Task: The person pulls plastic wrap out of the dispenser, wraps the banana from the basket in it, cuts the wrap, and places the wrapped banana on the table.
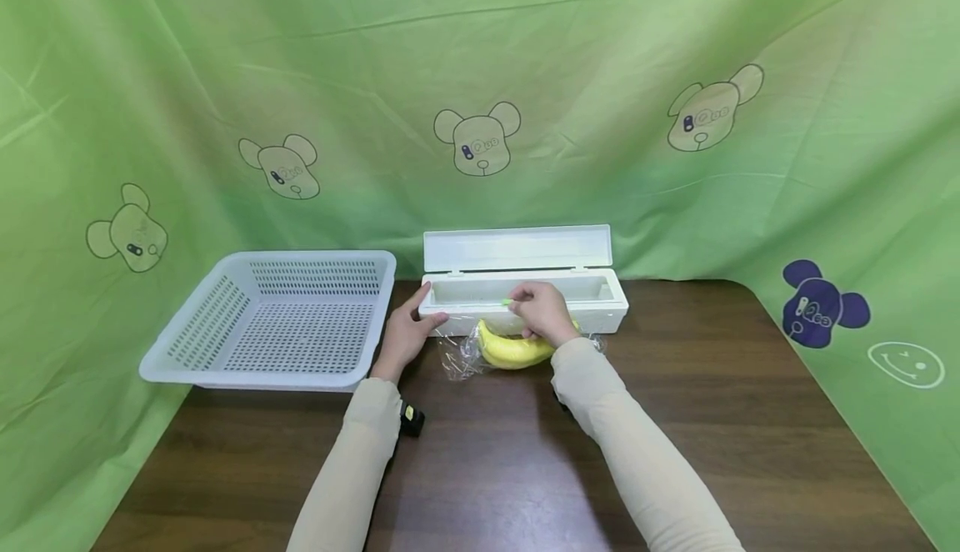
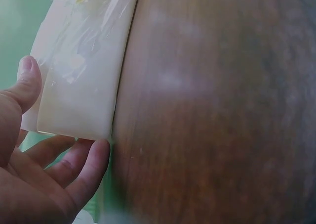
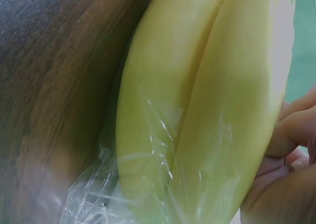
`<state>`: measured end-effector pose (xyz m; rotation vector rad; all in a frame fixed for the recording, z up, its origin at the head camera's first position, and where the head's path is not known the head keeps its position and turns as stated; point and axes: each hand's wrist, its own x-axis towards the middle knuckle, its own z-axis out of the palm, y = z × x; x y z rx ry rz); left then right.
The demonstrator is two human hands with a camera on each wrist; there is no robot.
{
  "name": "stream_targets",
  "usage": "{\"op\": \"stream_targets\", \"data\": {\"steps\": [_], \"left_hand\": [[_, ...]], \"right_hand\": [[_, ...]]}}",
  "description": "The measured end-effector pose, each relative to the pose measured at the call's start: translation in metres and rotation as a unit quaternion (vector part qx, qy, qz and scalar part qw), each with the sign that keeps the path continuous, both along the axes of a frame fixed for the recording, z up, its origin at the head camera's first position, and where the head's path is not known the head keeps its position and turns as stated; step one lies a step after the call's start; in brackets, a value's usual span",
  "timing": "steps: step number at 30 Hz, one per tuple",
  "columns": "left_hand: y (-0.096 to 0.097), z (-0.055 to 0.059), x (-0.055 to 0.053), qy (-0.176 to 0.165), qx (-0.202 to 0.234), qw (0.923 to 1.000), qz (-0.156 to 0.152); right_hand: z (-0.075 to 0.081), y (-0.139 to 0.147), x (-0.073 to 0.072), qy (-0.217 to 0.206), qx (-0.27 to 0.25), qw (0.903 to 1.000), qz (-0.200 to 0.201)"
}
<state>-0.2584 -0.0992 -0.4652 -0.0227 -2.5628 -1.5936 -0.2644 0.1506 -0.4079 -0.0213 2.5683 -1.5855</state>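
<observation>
A long white plastic-wrap dispenser box (image 1: 525, 321) stands on the table with its lid (image 1: 517, 249) tipped up at the back. My left hand (image 1: 407, 337) holds the box's left end, thumb at the front rim and fingers against the end wall (image 2: 74, 100). At the front rim my right hand (image 1: 542, 312) pinches a small green slider (image 1: 506, 303). Bananas (image 1: 513, 352) lie before the box, below the right hand, with clear plastic wrap (image 1: 461, 358) over and around them. In the right wrist view the bananas (image 3: 197, 100) hide part of that hand.
To the left of the box stands a light grey perforated basket (image 1: 360, 377), close to the left hand. The brown wooden table (image 1: 480, 469) runs back to a green curtain (image 1: 375, 60) with printed bear heads, which hangs behind and at both sides.
</observation>
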Motion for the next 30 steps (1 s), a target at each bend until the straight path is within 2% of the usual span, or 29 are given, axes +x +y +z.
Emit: {"op": "stream_targets", "data": {"steps": [5,18,30], "left_hand": [[-0.001,-0.002,0.000,-0.005,0.003,1.0000,-0.001],[0.000,0.000,0.000,-0.013,0.002,0.9999,0.002],[0.000,0.001,0.000,-0.007,-0.002,1.0000,0.001]], "right_hand": [[-0.001,0.002,0.000,0.000,-0.004,1.0000,-0.001],[0.000,0.011,0.002,0.002,-0.006,1.0000,0.005],[0.000,0.016,0.003,0.000,-0.014,0.9999,0.003]]}}
